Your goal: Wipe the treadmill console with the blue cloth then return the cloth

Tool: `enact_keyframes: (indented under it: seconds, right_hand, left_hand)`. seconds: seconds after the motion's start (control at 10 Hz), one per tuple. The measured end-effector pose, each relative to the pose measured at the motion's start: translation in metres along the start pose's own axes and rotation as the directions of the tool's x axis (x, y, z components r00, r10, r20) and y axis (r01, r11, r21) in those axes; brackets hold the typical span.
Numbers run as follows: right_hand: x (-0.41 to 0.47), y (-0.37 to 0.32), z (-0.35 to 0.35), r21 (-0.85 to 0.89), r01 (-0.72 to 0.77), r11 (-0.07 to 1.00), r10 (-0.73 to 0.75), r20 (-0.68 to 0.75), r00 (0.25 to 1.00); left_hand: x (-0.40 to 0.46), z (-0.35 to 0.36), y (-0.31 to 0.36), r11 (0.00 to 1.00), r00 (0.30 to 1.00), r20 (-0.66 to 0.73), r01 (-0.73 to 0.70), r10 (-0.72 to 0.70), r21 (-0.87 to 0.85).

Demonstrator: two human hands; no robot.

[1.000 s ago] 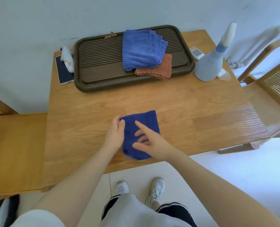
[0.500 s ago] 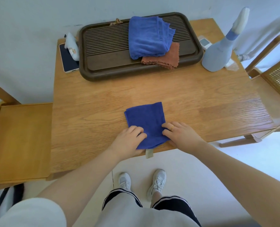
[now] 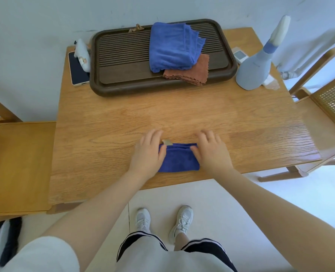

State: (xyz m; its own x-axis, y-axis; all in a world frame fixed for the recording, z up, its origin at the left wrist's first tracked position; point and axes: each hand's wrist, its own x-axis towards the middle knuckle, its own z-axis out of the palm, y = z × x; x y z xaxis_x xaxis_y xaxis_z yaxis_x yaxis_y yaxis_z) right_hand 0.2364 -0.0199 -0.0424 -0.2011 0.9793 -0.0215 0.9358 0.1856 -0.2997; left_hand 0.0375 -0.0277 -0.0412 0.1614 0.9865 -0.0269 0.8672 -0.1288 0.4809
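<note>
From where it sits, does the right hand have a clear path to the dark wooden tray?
Probably yes: only bare wooden table lies between the right hand, on the folded dark blue cloth, and the dark wooden tray.

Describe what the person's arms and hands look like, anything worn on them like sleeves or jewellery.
Both forearms are bare down to the left hand and right hand. A short white sleeve covers the left upper arm; the right arm shows no sleeve in view. No gloves or watch show. No ring can be made out in this picture.
</note>
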Motion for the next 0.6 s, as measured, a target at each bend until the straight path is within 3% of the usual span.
enact_keyframes:
  seconds: [0.1, 0.2, 0.3, 0.4, 0.5, 0.6]
  right_hand:
    - [-0.012, 0.007, 0.015, -0.209, 0.468, 0.859, -0.483, -0.029, 0.875]
    - [-0.010, 0.014, 0.022, -0.242, 0.522, 0.818, -0.522, 0.067, 0.850]
    - [0.001, 0.024, 0.022, -0.327, 0.451, 0.830, -0.432, 0.135, 0.892]
    - [0.013, 0.027, 0.007, -0.367, 0.335, 0.868, -0.292, 0.169, 0.941]
    - [0.023, 0.030, -0.001, -0.379, 0.293, 0.878, -0.222, 0.220, 0.950]
    - [0.025, 0.025, -0.031, -0.234, 0.186, 0.954, -0.122, 0.263, 0.957]
  left_hand:
    - [-0.015, 0.019, -0.009, 0.963, 0.984, 0.087, -0.171, 0.156, 0.209]
    - [-0.015, 0.031, -0.008, 0.973, 0.992, 0.109, -0.087, 0.065, 0.212]
    - [-0.004, 0.039, 0.004, 0.980, 0.998, 0.054, -0.041, 0.031, 0.196]
    - [0.013, 0.047, 0.017, 0.984, 0.994, 0.106, 0.021, -0.041, 0.177]
    - [0.032, 0.042, 0.019, 0.980, 0.985, 0.173, -0.011, -0.024, 0.196]
    - [0.036, 0.017, 0.021, 0.986, 0.978, 0.210, -0.037, 0.002, 0.164]
